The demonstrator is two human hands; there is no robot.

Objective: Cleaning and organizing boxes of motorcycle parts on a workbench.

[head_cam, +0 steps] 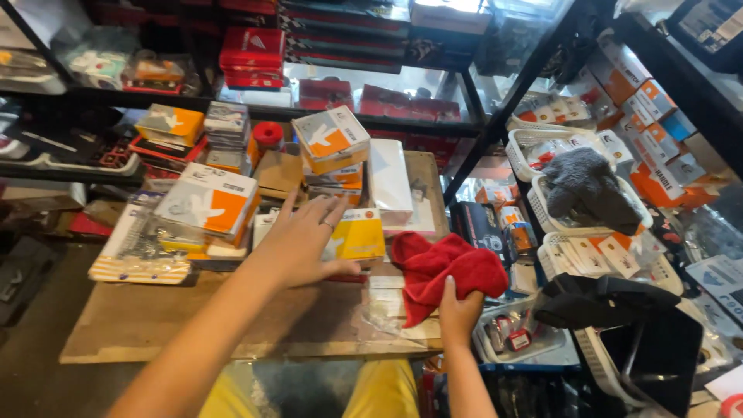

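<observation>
At about five o'clock from the tabletop's (139, 325) middle, near its front edge, the right hand (458, 313) closes its grip on a red cloth (441, 271), thumb up over the bunched lower corner. The cloth looks soft, light and limp; it will likely sag and fold wherever it is not supported, so a pinch on a gathered bunch, as here, seems the surest hold, and it is neither fragile nor slippery. A crumpled clear plastic wrapper (385, 316) lies just at nine o'clock of that hand, flimsy and prone to slide.

Farther in, the left hand (306, 240) hovers flat with its grip spread, fingers splayed and holding nothing, over the tabletop beside a yellow box (360, 236) at its three o'clock. That box appears a light, stiff carton, best taken across its two long sides.

At ten o'clock sits an orange-and-white box (210, 201) on a stack; at twelve o'clock, a long white box (389, 182). Beyond, shelves carry red boxes (251, 56).
</observation>
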